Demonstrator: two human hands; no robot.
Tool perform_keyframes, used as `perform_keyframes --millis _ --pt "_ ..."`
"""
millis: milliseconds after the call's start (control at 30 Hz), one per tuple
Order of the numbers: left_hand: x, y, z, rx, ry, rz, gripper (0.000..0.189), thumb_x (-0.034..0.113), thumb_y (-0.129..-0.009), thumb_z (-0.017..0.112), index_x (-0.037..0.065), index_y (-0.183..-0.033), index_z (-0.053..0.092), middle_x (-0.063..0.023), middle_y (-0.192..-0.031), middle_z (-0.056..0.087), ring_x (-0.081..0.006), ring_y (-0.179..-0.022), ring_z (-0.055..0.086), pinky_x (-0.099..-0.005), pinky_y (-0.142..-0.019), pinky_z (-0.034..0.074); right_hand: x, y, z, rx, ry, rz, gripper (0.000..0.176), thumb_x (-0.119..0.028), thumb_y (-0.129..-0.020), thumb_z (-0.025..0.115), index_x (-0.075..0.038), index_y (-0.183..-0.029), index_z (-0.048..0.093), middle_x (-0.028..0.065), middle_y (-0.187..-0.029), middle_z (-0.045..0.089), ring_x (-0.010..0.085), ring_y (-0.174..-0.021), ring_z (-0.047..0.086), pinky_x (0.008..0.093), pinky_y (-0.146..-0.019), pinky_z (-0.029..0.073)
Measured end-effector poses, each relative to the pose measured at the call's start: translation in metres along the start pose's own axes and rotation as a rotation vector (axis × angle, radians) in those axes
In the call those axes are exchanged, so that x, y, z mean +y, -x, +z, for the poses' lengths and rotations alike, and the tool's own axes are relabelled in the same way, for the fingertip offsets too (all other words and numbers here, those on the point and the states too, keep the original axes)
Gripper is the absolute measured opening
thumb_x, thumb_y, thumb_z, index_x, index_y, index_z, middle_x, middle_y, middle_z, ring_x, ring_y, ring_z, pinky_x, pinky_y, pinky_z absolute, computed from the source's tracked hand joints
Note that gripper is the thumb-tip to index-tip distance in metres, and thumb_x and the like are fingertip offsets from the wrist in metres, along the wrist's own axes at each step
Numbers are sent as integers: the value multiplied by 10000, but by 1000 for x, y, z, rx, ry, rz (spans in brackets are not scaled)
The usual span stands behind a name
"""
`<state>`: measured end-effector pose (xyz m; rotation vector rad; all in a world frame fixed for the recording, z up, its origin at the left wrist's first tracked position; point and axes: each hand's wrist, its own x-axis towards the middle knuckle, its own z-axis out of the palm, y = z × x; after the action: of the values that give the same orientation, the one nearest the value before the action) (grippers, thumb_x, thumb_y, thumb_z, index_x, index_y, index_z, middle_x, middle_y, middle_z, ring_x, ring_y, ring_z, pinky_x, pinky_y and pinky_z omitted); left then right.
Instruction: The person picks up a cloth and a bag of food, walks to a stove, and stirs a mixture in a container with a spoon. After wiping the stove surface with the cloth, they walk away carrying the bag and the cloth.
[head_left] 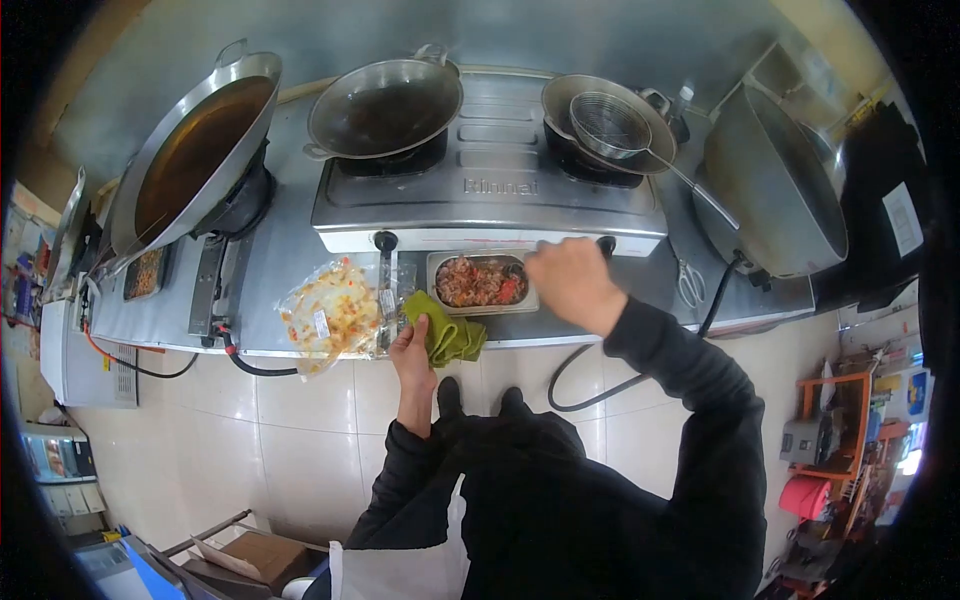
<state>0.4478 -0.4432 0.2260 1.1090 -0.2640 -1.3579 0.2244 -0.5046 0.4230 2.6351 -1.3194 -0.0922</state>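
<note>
A metal tray (482, 303) of chopped reddish food stands on the counter in front of the gas stove (490, 200). My left hand (412, 355) is closed on a green cloth (455, 338) at the tray's front left corner. Over the tray's right end is my right hand (573, 285), its fingers closed; what they hold, if anything, is hidden. Left of the tray lies a clear plastic bag (330, 312) of pale and orange pieces, with a white label on it.
Two woks (385, 108) (610, 120) sit on the stove, the right one holding a strainer (610, 125). A large wok (200, 150) of brown liquid is at left. Scissors (690, 284) lie at right, beside a black hose (718, 300).
</note>
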Motion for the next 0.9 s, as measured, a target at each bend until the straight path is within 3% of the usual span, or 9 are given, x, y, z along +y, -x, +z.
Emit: perform_keyframes --millis 33,133,233,333,433,533,633,733,900 --pt "0 -1 2 17 -13 12 190 129 -867 642 -15 -990 625 -59 -916 655 -133 -767 623 -265 -665 510 -11 -7 -2 -66 1 4 75 -135 -715 604 -106 -758 658 99 -781 646 245 -693 654 332 -564 482" --pt "3 -6 7 56 -44 37 166 101 -841 675 -33 -934 649 -54 -856 663 -106 -699 609 -242 -622 492 -36 -22 28 -6 -42 8 83 -146 -740 593 -101 -733 663 99 -773 659 247 -728 660 359 -612 497" --pt "4 -6 9 68 -56 26 173 94 -829 687 -37 -934 648 -59 -847 663 -109 -688 609 -241 -615 491 -28 -32 60 -108 -133 164 110 -129 -751 574 -87 -688 654 105 -769 672 248 -752 666 368 -645 509" --pt "6 -8 9 60 -48 25 180 97 -823 695 -38 -930 647 -61 -843 662 -110 -680 608 -242 -611 491 6 -17 103 -122 -383 274 144 -129 -760 566 -50 -712 676 135 -761 672 259 -673 665 387 -629 511" --pt "1 -8 4 49 -54 26 174 98 -819 699 -37 -915 646 -61 -834 659 -113 -678 609 -243 -606 493 31 -2 114 -294 -1004 423 162 -120 -779 594 -7 -842 691 120 -730 670 224 -601 652 354 -614 502" --pt "4 -8 7 49 -49 19 167 100 -821 697 -35 -902 643 -59 -828 657 -117 -678 611 -246 -604 496 45 12 149 -253 -1382 500 185 -115 -804 636 5 -936 685 75 -679 652 112 -472 548 284 -471 438" --pt "6 -6 12 52 -33 3 169 105 -826 693 -35 -905 640 -61 -830 656 -122 -683 616 -250 -609 502 49 28 142 -425 -1704 748 173 -106 -858 615 -6 -991 660 20 -698 624 27 -436 399 201 -369 301" --pt "8 -4 13 57 -37 -8 177 106 -831 686 -36 -924 635 -64 -838 656 -128 -688 621 -255 -616 510 44 37 144 -407 -1935 869 187 -131 -896 585 -20 -1037 635 12 -731 606 3 -427 296 175 -336 197" --pt "6 -4 12 53 -8 4 184 100 -837 678 -38 -949 631 -67 -856 657 -132 -698 625 -264 -623 516 44 49 168 -348 -2069 825 212 -147 -904 581 -24 -1074 613 5 -762 590 0 -437 310 164 -348 223"
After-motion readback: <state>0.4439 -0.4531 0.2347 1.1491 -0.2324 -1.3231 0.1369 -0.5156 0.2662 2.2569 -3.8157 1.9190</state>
